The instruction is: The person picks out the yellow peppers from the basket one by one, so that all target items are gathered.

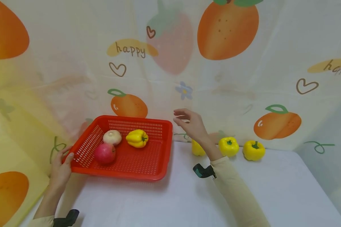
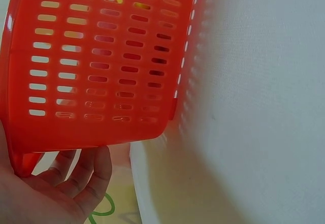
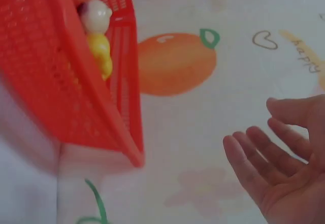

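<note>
A red plastic basket point(image 1: 162, 160) with slotted walls is tilted on the white table. Its left end is gripped by my left hand point(image 1: 61, 168), thumb over the rim and fingers point(image 2: 94, 176) curled beneath it in the left wrist view. Inside lie a red pomegranate-like fruit point(image 1: 104, 153), a whitish round bulb point(image 1: 112, 137) and a yellow bell pepper point(image 1: 137, 138). Beyond the basket's right rim, my right hand point(image 1: 191, 124) hangs in the air with relaxed, slightly bent fingers. Nothing is between its thumb and fingers point(image 3: 264, 155) in the right wrist view.
Three more yellow bell peppers stand along the back of the table: one point(image 1: 197, 148) partly hidden by the right forearm, one in the middle point(image 1: 228, 146) and one at right point(image 1: 254, 150). A fruit-printed cloth point(image 1: 170, 94) hangs directly behind them.
</note>
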`<state>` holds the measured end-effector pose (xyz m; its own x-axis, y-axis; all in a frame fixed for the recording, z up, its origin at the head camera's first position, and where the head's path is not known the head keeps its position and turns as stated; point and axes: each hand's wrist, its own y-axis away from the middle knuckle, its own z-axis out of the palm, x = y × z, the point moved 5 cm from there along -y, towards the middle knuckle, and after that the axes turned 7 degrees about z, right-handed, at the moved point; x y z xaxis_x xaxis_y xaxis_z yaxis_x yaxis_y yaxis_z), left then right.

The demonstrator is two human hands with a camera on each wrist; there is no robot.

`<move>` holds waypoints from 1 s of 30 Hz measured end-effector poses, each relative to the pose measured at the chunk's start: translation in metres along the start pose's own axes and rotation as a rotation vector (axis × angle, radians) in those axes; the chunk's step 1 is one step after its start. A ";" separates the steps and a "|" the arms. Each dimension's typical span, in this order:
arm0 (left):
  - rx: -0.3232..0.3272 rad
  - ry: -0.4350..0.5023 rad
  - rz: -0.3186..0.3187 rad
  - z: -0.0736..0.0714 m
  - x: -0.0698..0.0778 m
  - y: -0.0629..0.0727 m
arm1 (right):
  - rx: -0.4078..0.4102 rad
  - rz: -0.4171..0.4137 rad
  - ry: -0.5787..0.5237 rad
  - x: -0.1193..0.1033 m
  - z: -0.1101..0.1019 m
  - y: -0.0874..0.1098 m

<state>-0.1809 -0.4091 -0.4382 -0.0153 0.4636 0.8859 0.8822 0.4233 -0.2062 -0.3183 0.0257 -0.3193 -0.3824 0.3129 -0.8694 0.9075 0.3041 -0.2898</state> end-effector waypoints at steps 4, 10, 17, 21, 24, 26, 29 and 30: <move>0.007 -0.008 -0.004 -0.001 0.001 0.000 | -0.014 0.023 -0.024 -0.007 0.017 -0.004; 0.007 0.004 -0.044 0.001 0.000 0.001 | -0.049 0.141 -0.074 0.007 0.045 -0.016; 0.004 0.023 -0.036 0.000 -0.004 -0.001 | -0.053 0.339 -0.282 0.019 0.083 -0.020; 0.021 0.027 -0.039 -0.001 -0.004 -0.001 | -0.019 0.416 -0.321 0.026 0.104 -0.024; 0.027 0.033 -0.044 -0.001 -0.004 -0.001 | -0.030 0.488 -0.256 0.034 0.118 -0.026; 0.019 0.031 -0.052 0.000 -0.004 -0.001 | -0.061 0.541 -0.204 0.040 0.126 -0.027; 0.011 0.036 -0.066 0.001 -0.004 0.000 | -0.125 0.597 -0.140 0.047 0.138 -0.028; 0.010 0.038 -0.070 0.001 -0.004 0.000 | -0.141 0.611 -0.118 0.049 0.142 -0.028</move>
<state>-0.1816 -0.4105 -0.4425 -0.0586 0.4029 0.9134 0.8749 0.4613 -0.1473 -0.3375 -0.0952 -0.4102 0.2261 0.3687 -0.9016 0.9213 0.2197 0.3208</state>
